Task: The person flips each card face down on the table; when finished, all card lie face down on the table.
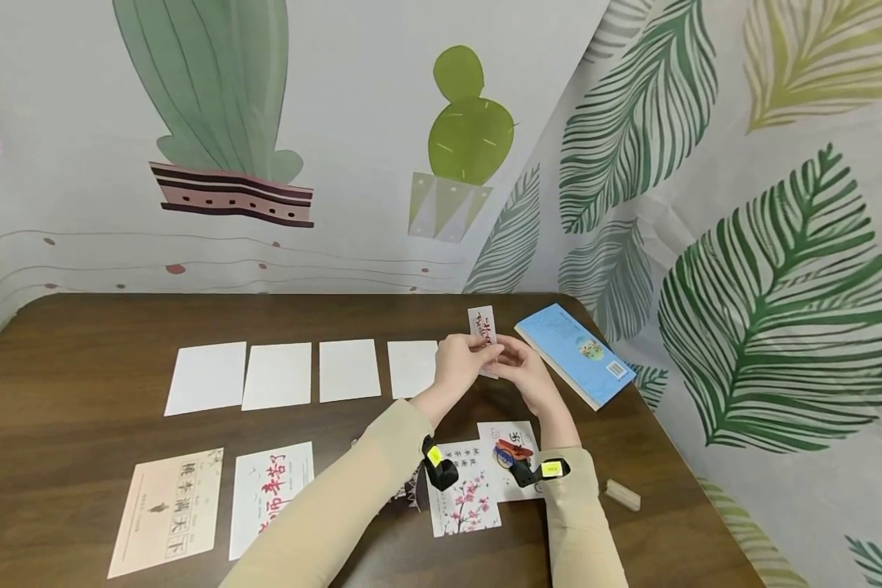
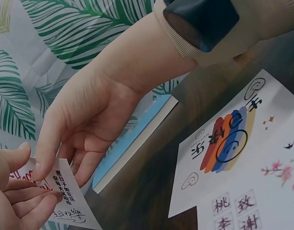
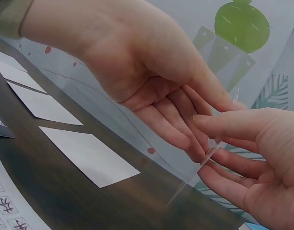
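Observation:
Both hands hold one small white card [image 1: 483, 321] upright above the far right part of the table. Red brush lettering and black Chinese characters [image 2: 64, 188] show on it in the left wrist view; the right wrist view catches it nearly edge-on as a thin sheet [image 3: 178, 191]. From its left side my left hand [image 1: 456, 365] pinches the card between thumb and fingers. My right hand [image 1: 529, 377] grips the opposite side, fingertips close to those of the left. The fingers cover the middle of the card.
Several blank white cards [image 1: 349, 371] lie in a row at the back. Printed cards [image 1: 167, 513] lie in front, some partly under the sleeves. A blue book [image 1: 576, 355] is near the right edge, with a small pale block [image 1: 622, 495] nearer me. A patterned wall covering [image 1: 353, 163] borders the table.

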Tool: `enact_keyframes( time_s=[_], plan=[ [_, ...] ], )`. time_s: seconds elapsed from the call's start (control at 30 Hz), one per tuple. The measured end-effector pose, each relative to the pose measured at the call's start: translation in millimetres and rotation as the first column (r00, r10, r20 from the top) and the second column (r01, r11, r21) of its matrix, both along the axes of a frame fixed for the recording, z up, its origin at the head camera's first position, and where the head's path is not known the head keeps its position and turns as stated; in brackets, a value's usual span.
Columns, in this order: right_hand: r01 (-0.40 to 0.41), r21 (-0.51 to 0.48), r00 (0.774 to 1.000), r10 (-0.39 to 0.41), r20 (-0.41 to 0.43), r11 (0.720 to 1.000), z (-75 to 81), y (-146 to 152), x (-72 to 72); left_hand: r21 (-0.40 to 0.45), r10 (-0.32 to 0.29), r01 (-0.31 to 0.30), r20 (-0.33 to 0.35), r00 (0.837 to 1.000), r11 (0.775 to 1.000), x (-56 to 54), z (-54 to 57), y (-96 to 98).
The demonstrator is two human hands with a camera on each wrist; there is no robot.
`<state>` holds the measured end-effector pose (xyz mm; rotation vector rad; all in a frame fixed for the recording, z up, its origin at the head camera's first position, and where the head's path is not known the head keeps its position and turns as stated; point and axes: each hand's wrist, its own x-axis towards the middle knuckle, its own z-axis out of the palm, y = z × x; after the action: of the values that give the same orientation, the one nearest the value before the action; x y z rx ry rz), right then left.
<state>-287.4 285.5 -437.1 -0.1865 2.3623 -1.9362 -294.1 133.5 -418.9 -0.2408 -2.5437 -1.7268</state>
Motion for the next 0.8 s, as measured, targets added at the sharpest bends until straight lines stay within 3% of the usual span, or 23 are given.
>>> enact_keyframes(
  time_s=[0.53, 0.63, 0.8],
  plan=[
    [-0.119, -0.003, 0.992, 0.119, -0.041, 0.993, -3.7, 7.4, -0.3, 0.127, -0.001, -0.003, 0.027, 1.000, 0.992, -5.6, -4.4, -9.6],
    [-0.067, 0.006, 0.997, 0.067, -0.028, 0.998, -6.3, 8.5, -1.7, 0.155, 0.010, -0.016, 0.039, 0.999, 0.988, -5.4, -3.4, -11.6],
    [0.099, 0.040, 0.995, -0.100, 0.022, 0.994, -11.9, 12.1, -3.2, 0.212, 0.010, -0.026, 0.077, 0.997, 0.977, -3.1, -4.6, -14.1]
  ],
)
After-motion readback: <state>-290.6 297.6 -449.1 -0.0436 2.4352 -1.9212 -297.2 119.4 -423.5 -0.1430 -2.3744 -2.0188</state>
